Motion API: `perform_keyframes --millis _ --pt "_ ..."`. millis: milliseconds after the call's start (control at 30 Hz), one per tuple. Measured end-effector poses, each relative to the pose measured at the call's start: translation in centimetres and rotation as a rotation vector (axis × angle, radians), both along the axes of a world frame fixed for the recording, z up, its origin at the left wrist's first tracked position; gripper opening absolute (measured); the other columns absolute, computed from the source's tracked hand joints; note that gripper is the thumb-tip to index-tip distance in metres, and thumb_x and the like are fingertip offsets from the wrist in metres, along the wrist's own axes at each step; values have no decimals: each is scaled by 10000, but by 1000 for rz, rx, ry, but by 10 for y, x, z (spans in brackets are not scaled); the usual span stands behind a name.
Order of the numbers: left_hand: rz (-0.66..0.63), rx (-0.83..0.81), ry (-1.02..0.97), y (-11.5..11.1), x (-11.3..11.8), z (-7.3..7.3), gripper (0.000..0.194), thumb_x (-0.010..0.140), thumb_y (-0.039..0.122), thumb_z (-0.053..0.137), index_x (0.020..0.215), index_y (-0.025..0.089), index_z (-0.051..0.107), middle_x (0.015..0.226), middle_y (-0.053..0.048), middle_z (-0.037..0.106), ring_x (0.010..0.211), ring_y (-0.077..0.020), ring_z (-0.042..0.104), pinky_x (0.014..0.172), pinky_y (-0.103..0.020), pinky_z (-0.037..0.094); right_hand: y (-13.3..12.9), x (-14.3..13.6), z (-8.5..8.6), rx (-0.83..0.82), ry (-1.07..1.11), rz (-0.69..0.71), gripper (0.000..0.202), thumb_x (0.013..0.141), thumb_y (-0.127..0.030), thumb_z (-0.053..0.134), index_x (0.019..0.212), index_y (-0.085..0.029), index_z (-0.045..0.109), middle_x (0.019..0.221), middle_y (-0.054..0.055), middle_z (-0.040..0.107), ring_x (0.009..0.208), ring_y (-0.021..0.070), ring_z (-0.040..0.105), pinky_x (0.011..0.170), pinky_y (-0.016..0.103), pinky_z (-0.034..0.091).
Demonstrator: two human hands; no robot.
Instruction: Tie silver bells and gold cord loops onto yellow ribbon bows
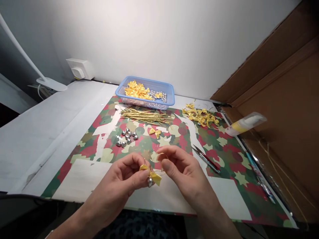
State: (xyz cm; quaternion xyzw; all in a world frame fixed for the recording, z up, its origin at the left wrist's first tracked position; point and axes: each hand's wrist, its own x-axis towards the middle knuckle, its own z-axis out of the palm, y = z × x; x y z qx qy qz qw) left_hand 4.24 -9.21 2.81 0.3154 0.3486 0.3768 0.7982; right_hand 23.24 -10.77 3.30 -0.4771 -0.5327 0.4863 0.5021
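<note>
Our left hand (132, 174) pinches a yellow cloth bow (155, 177) with a round silver metal bell (150, 181), over the white bench (82, 99) near its front edge. Our right hand (183, 167), apart, seems to pinch thin gold wire (160, 171). We should hold the bow snug and bend gently.

The left fingers (136, 179) partly hide a yellow bow (156, 178); the left edge cuts off the white lamp (22, 47); marks on the bottle (243, 124) are too small to read.

Craft workspace: bows (137, 91), bells (135, 136)
</note>
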Motion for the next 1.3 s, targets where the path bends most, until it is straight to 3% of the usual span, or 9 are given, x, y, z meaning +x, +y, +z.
perform_keyframes --millis 100,267,500,800,967,1067,1167,1233,1300 --pt "54 28 41 0 2 4 187 850 274 839 777 188 690 862 -4 648 792 -139 629 761 -240 562 -9 8 -2 46 -93 -119 179 984 -379 658 1122 -265 652 972 14 673 771 119 649 669 203 547" --pt "84 114 106 -2 4 -2 137 873 240 818 808 201 703 944 -24 696 879 -169 652 811 -250 554 -28 0 -3 139 -248 -129 37 975 -270 652 1010 -263 642 850 -18 667 721 121 662 637 202 547" --pt "114 33 -65 -8 4 -1 243 859 354 835 1027 248 695 1002 -40 717 1002 -212 660 889 -305 569 -31 -21 -11 470 -394 -193 242 942 -10 583 989 -226 680 897 17 688 779 123 689 699 220 571" --pt "-25 53 52 0 5 5 458 903 240 809 1264 261 528 849 30 718 796 -107 637 801 -222 498 -29 -21 -11 450 -320 -163 235 916 -13 600 952 -222 702 890 24 652 773 120 669 692 220 556" --pt "-31 -51 -6 2 7 5 392 897 251 817 1203 227 573 768 47 692 714 -81 623 740 -202 494 -28 -20 -11 139 -37 -91 138 959 -170 620 830 -214 639 856 6 618 733 119 623 600 201 516" --pt "-3 -104 -10 2 7 6 341 933 287 773 1206 213 583 834 9 737 787 -116 681 782 -238 526 -29 -16 -12 18 -6 -10 72 1001 -225 584 968 -242 646 920 4 638 743 117 624 627 209 534" --pt "14 -103 25 4 7 8 321 938 298 766 1196 206 597 845 -3 751 805 -124 689 777 -237 535 -30 -12 -14 153 -156 -48 240 993 -147 572 1173 -300 614 1072 14 655 960 150 652 765 242 558" --pt "8 -99 30 4 8 9 299 945 301 759 1183 209 604 841 0 751 788 -121 687 765 -234 540 -29 -11 -15 284 -245 -79 287 965 -91 595 1157 -301 633 1093 15 647 1019 157 636 796 249 547" --pt "7 -96 18 3 8 8 270 962 313 735 1176 214 605 854 -4 752 796 -125 694 773 -240 547 -28 -10 -16 353 -281 -95 260 948 -59 622 1071 -284 664 1021 4 645 949 141 642 777 244 537"
